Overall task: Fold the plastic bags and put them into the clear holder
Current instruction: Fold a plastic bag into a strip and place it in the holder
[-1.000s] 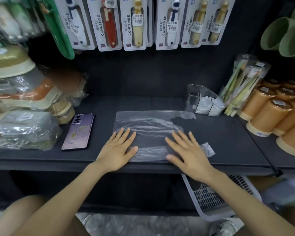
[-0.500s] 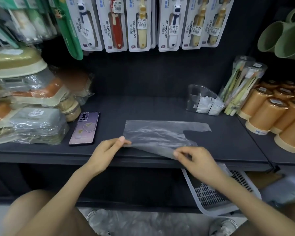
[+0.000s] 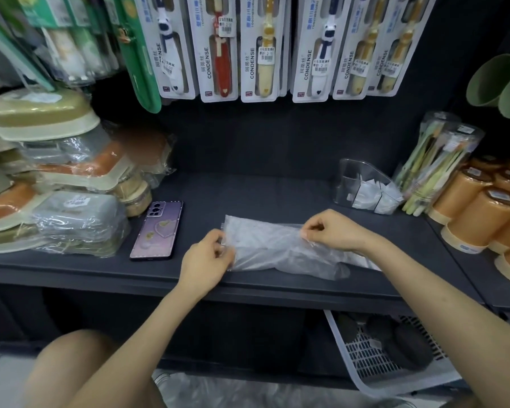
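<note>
Crinkled clear plastic bag (image 3: 277, 245), folded lengthwise, pinched by left hand (image 3: 205, 257) and right hand (image 3: 330, 229).

We're in a shop, no doubt about it. Along the far wall hangs a row of toothbrush packs (image 3: 265, 48), carded and alike, all marked CONDENSE, and several carry a price sticker (image 3: 226, 27). Below them runs a dark shelf (image 3: 248, 192) loaded with stock. On the left are stacked lidded boxes (image 3: 71, 222), shrink-wrapped and labelled. On the right stand rows of labelled orange cups (image 3: 483, 213), with wrapped bundles of toothbrushes (image 3: 436, 160) just beside them and green mugs (image 3: 495, 81) above. At the near right, a white basket (image 3: 362, 360) sits under the shelf.
</note>
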